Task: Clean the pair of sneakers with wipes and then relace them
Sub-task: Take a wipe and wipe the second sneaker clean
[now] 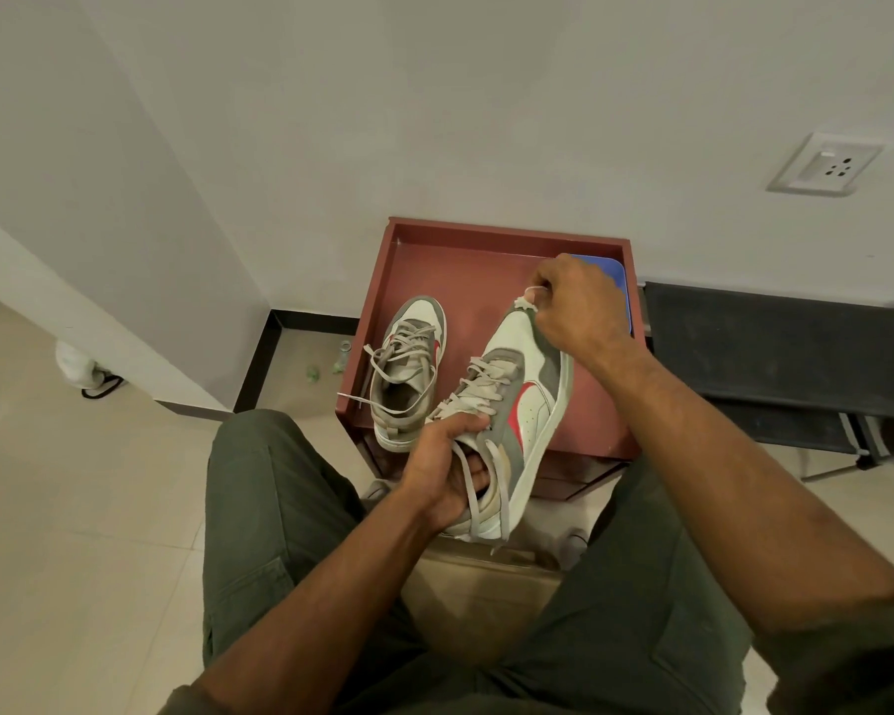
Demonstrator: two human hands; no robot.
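Held sneaker (517, 410), blue pack (618, 286) behind right hand (574, 312)

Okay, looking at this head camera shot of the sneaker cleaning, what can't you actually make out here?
- Blue object in the red tray: mostly hidden behind the right hand, so unidentifiable.
- Wipe at the held sneaker's toe: only a scrap shows past the fingers.
- Left hand grip: fingertips vanish inside the shoe opening.
- Small greenish items on the floor: too small to identify.
- Other sneaker's far side: hidden by its own upper.
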